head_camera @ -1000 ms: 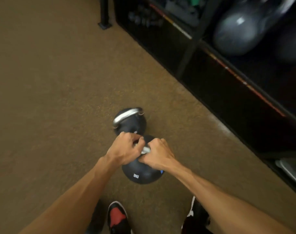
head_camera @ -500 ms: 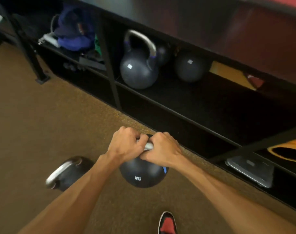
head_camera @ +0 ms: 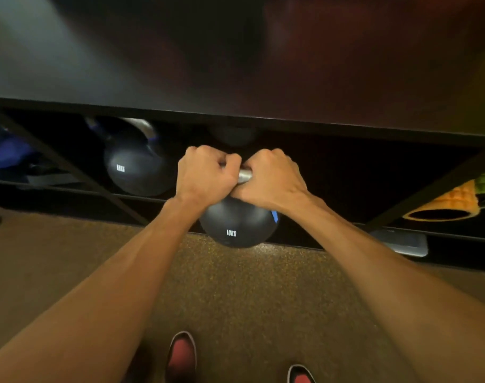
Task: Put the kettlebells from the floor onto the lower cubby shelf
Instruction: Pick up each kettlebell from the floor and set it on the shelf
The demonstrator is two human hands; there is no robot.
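A black kettlebell (head_camera: 237, 226) marked 10KG hangs in the air at the front edge of the black cubby unit (head_camera: 235, 117). My left hand (head_camera: 205, 174) and my right hand (head_camera: 271, 179) are both shut on its silver handle, side by side. On the cubby shelf (head_camera: 70, 187) to the left sits another black kettlebell (head_camera: 133, 167) with a silver handle. A third dark ball shape (head_camera: 233, 136) shows dimly behind my hands, deep in the cubby.
Brown carpet (head_camera: 235, 286) covers the floor in front of the unit. An orange and green foam roller (head_camera: 451, 203) lies in the right cubby, with a grey flat scale (head_camera: 401, 241) below it. Blue fabric (head_camera: 6, 153) fills the far left cubby. My red shoes (head_camera: 181, 355) are at the bottom.
I have lifted the 10KG kettlebell off the floor and carried it right up to the cubby opening. The second floor kettlebell has left the view.
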